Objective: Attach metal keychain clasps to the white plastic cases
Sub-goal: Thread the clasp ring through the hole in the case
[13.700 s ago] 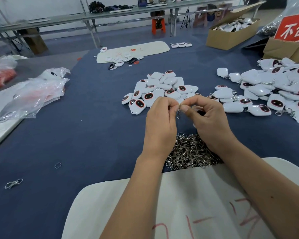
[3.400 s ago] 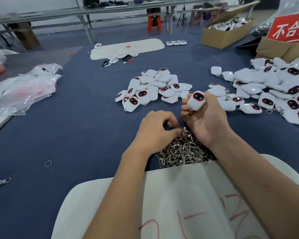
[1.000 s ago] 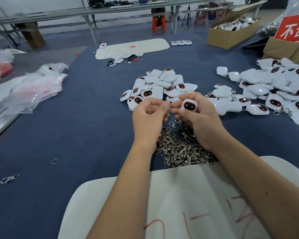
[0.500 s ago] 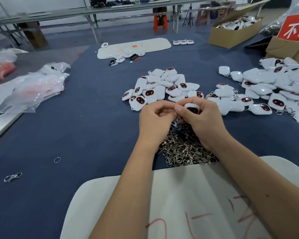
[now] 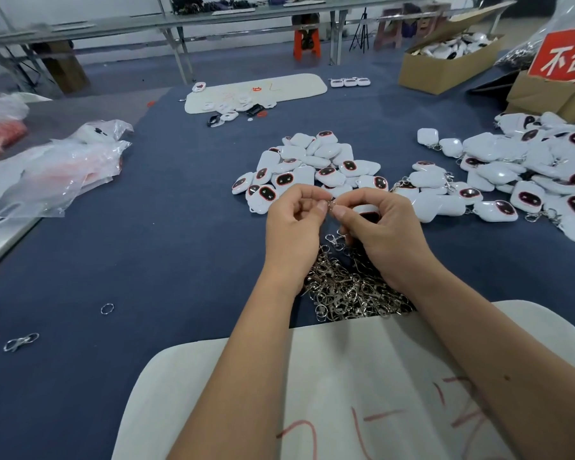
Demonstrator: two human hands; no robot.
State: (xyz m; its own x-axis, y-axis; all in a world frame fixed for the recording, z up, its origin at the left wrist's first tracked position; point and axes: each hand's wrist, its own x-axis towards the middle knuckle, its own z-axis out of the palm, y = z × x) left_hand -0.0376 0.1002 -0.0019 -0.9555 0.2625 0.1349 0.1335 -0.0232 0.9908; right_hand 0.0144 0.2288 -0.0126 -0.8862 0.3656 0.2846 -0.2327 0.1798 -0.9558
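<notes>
Near: tangled heap of silver metal keychain clasps (image 5: pixel 349 290) on blue cloth table (image 5: pixel 153 260).

Above heap: left hand (image 5: pixel 294 224) fingers pinch small metal ring (image 5: pixel 332 204); right hand (image 5: pixel 384 227) fingers clamp white plastic case (image 5: pixel 366 210).

Step judged: threading ring onto case. Next: steady pinch, feed ring through.

Far: pile of loose white cases (image 5: pixel 312 167); far right, cases with clasps fitted (image 5: pixel 525 171).

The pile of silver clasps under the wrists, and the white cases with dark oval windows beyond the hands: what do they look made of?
Pile of silver clasps: looks like polished metal, likely plated; bright glints on thin wire loops.
White cases with dark oval windows: look like glossy moulded plastic; smooth rounded shells with soft highlights. The red-rimmed windows seem a dark glossy insert, but whether plastic or glass cannot be told.
</notes>
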